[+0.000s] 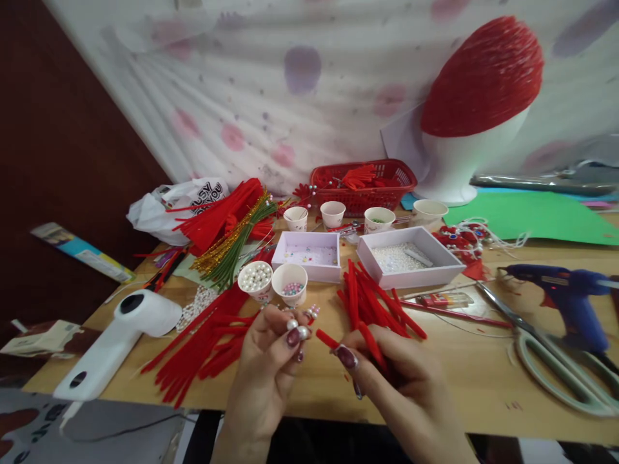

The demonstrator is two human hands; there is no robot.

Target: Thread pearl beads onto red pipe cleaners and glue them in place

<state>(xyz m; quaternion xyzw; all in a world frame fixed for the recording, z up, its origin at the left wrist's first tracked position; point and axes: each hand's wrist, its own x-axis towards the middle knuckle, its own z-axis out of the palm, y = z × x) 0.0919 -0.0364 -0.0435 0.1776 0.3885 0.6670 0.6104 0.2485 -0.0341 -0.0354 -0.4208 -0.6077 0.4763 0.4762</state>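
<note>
My left hand (271,361) pinches a small cluster of pearl beads (296,329) between thumb and fingers; smaller pink and white beads show at its top. Close to its right, my right hand (396,377) is closed around a red pipe cleaner (328,339), whose short end points at the pearls without touching them. Part of that pipe cleaner loops up over the fingers. Behind the hands stand a paper cup of white pearls (255,278) and a paper cup of pink and blue beads (293,288). Loose red pipe cleaners (372,299) lie just beyond my right hand.
At right are large scissors (561,367) and a blue glue gun (565,293). A white handheld device (113,341) lies left. Two white trays (309,274) hold small beads. Farther back are a red basket (399,196) and a white head form with a red cap (486,80).
</note>
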